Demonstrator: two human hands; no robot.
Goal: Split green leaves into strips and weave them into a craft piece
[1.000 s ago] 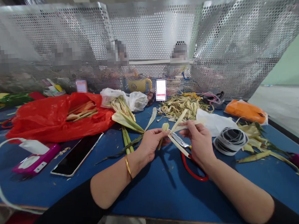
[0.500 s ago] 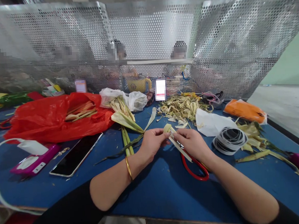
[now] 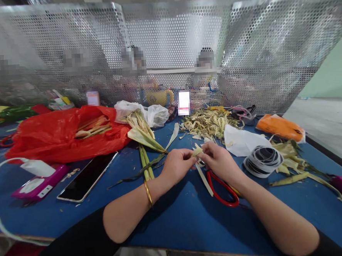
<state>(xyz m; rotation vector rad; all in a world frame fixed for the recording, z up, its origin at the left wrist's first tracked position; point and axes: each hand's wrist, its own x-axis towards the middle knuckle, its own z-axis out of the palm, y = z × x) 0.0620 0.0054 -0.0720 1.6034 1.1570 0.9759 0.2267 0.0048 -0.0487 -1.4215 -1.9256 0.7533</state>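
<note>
Both my hands meet over the middle of the table, fingers closed. With thumb and fingers, my left hand (image 3: pixel 179 165) pinches a small folded piece of pale leaf strip (image 3: pixel 197 152), which looks like corn husk. My right hand (image 3: pixel 219 159) grips the same strip from the other side. A long pale tail (image 3: pixel 204 180) hangs below the fingers toward the table. Under my right hand lie scissors with red handles (image 3: pixel 221 194), their blades mostly hidden. Left of my hands rests a bundle of pale and green husks (image 3: pixel 144 139).
A red plastic bag (image 3: pixel 49 135) with dried strips, a phone (image 3: pixel 87 178) and a purple power strip (image 3: pixel 41 186) lie left. Husk scraps (image 3: pixel 208 122) are piled ahead, before a perforated metal screen (image 3: pixel 168 31). At right sit a coil of cord (image 3: pixel 262 161) and an orange packet (image 3: pixel 281 127).
The strip between my fingers has turned and is now folded more tightly. Its loose tail has swung lower and hangs more steeply. My hands have shifted only slightly.
</note>
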